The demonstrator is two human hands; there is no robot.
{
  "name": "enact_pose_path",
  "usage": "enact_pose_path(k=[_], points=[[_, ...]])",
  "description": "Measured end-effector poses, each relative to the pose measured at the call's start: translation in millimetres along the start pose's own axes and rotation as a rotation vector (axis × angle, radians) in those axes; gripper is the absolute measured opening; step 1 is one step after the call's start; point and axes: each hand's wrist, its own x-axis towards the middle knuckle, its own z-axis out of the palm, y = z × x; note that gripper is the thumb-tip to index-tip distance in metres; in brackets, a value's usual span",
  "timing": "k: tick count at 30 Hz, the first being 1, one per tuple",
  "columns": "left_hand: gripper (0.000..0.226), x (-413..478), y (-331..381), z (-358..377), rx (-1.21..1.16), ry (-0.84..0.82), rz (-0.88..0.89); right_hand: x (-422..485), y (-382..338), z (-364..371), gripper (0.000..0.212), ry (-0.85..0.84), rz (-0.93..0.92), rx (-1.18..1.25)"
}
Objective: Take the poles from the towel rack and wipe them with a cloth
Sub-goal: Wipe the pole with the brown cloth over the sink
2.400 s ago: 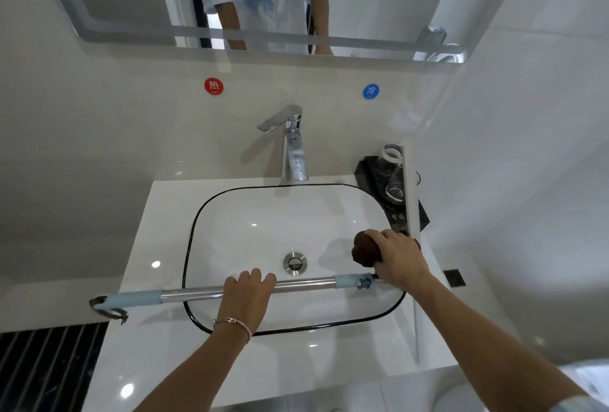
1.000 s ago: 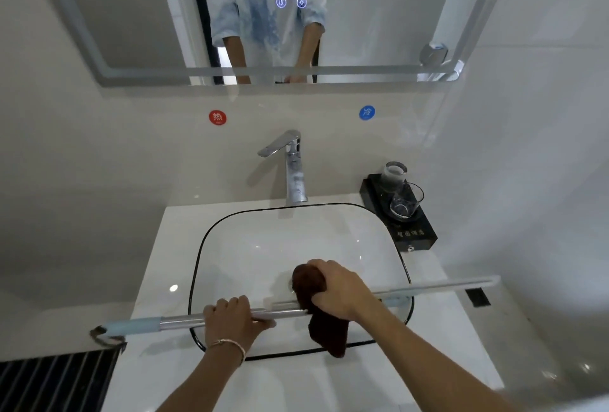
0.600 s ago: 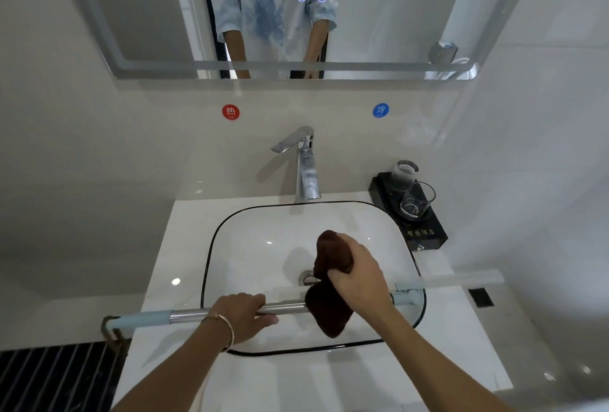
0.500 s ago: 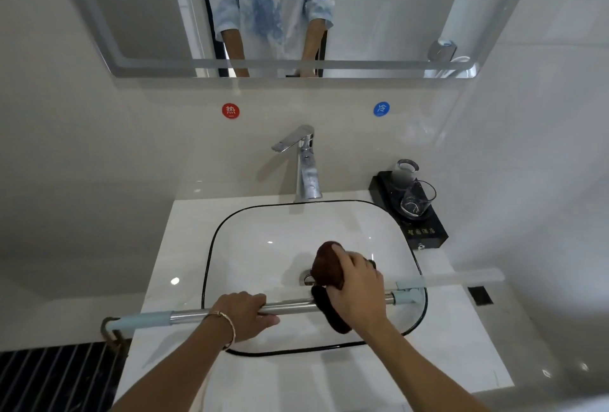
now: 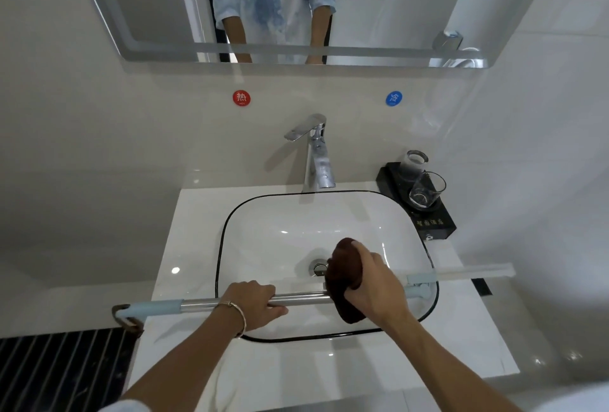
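Across the front of the basin (image 5: 280, 243) lies the pole (image 5: 306, 297), off its rack and held level. Its hooked pale-blue end sits over the left edge of the countertop (image 5: 188, 240), and its far end reaches past the right rim toward the side wall. Whether it rests on the rim cannot be told.

The right hand (image 5: 375, 286) has its fingers curled round the dark brown cloth (image 5: 344, 263), which is wrapped over the chrome section just right of centre — cloth and pole are clamped together in that fist. The left hand (image 5: 253, 303) grips the bare chrome just beside it, fingers closed over the top, steadying.

Judgement: wiping is in hand, and removal is done for this pole. The next stroke calls for a firm slide of the cloth along the shaft while the left hand holds against the pull. The stretch under the left hand will need a change of grip to be reached.

Behind stand the faucet (image 5: 316, 154) and, at the right rear, a black tray (image 5: 440, 225) carrying glass tumblers (image 5: 426, 189) — near the pole's right portion, and at risk should that end swing back.
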Motion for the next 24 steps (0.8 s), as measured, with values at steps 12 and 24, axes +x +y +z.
enact_pose_path(k=[12,24], points=[[0.051,2.6,-6.7,2.0,0.014,-0.054,0.021,-32.4,-53.3,58.2,0.083,0.083,-0.395,-0.236],[0.04,5.7,-5.1,2.4,0.022,-0.022,0.05,-23.6,-60.4,56.2,0.058,0.094,-0.279,-0.311]])
